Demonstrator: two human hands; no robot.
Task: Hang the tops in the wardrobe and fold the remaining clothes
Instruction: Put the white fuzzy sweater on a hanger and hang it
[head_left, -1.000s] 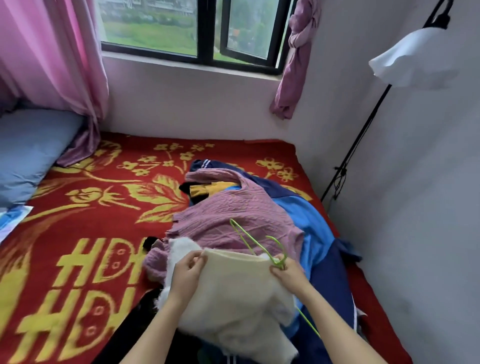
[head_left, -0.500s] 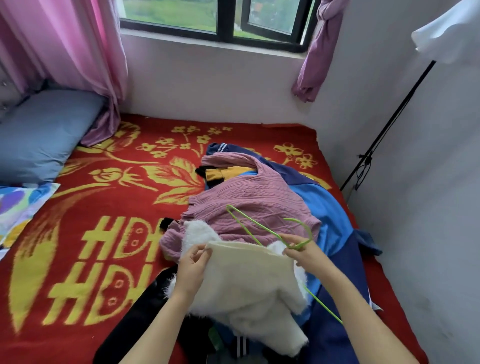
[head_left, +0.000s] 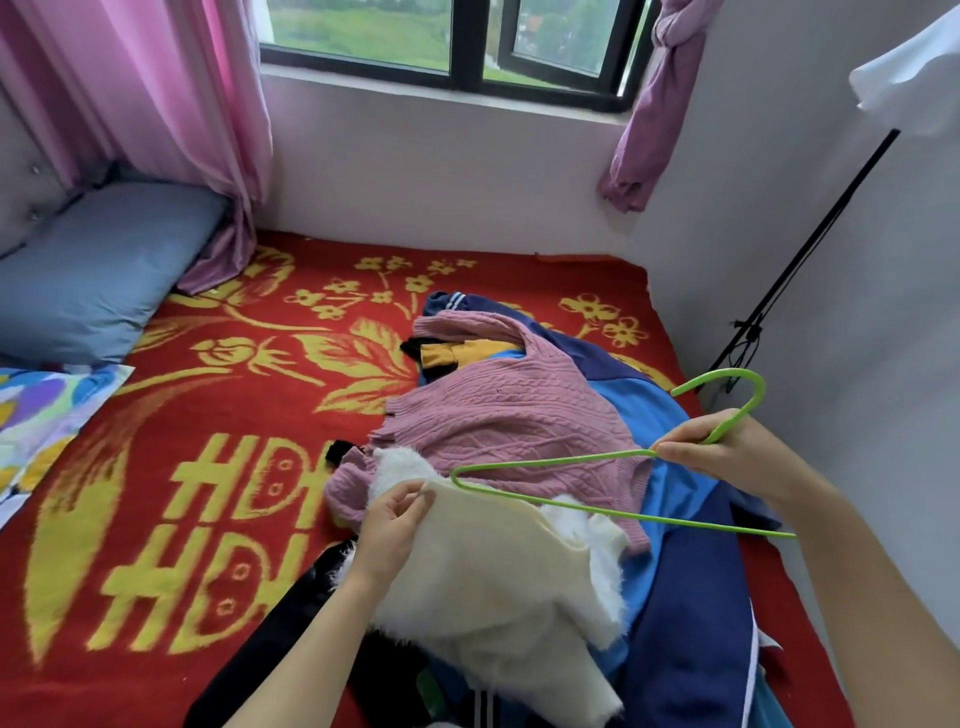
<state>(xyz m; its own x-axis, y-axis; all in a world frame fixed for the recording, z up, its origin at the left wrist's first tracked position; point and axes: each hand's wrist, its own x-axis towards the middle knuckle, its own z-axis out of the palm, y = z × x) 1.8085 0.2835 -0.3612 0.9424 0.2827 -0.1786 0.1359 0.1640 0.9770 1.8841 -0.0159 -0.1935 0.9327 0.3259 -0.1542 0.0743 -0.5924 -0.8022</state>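
Across most of the view, a red blanket (head_left: 208, 467) with yellow flowers and letters, spread over the bed. At the far left, a long pink curtain (head_left: 156, 104) beside a dark-framed window (head_left: 467, 47), and under the curtain a grey-blue pillow (head_left: 93, 270) lying on the blanket. On the right half of the blanket, a heap of clothes. Lowest in the heap and nearest to the right wall, a blue jacket (head_left: 691, 597), partly navy and partly lighter blue. Over the jacket, a pink cable-knit sweater (head_left: 509, 421), spread flat, with a small yellow garment (head_left: 467, 353) showing at its far edge. At the near edge of the sweater and partly over it, the white fluffy top (head_left: 498, 587), turned so that the smooth cream inner side faces up, with a black garment (head_left: 291, 623) under it on the near left. Above the sweater and the top, a thin green hanger (head_left: 731, 423), lifted off the heap, hook pointing up and to the right, left corner just beside the far edge of the top. Right hand (head_left: 727, 457) with fingers curled around the hanger's neck just under the hook, grasping it. Left hand (head_left: 389, 525) at the far left corner of the white fluffy top, pinching its cream edge between thumb and fingers, close to the hanger's left corner.
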